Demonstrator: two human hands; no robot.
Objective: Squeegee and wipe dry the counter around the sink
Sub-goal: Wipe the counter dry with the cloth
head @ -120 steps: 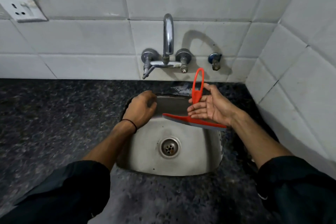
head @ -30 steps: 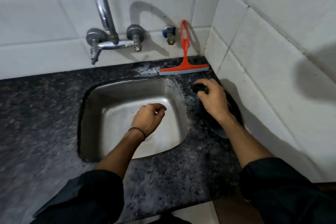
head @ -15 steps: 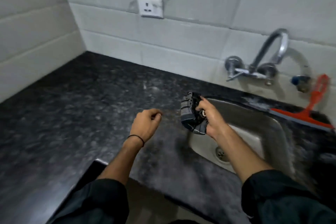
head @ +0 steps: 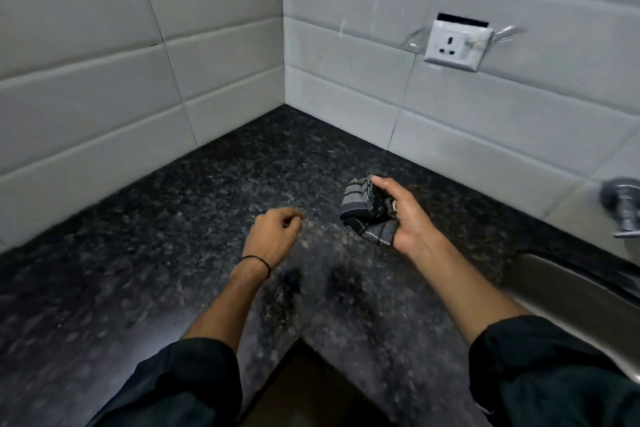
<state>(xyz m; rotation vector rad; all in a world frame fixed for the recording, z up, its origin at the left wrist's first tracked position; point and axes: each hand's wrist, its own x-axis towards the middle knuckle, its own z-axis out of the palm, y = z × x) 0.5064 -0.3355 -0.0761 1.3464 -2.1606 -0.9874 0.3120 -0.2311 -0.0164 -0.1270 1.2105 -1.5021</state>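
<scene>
Cloth (head: 369, 210), bunched into a wad with no clear long axis, sits clamped in the right hand (head: 403, 215) above the dark table (head: 173, 218). The left hand (head: 273, 239) hangs loosely curled, empty. Sink (head: 568, 291) edge shows at right.

The view swings left: the sink (head: 588, 291) now sits at the right edge and the squeegee is out of frame. The right hand (head: 405, 215), once on the squeegee, now grips a bunched cloth (head: 363, 211) over the tabletop (head: 173, 236) corner.
</scene>
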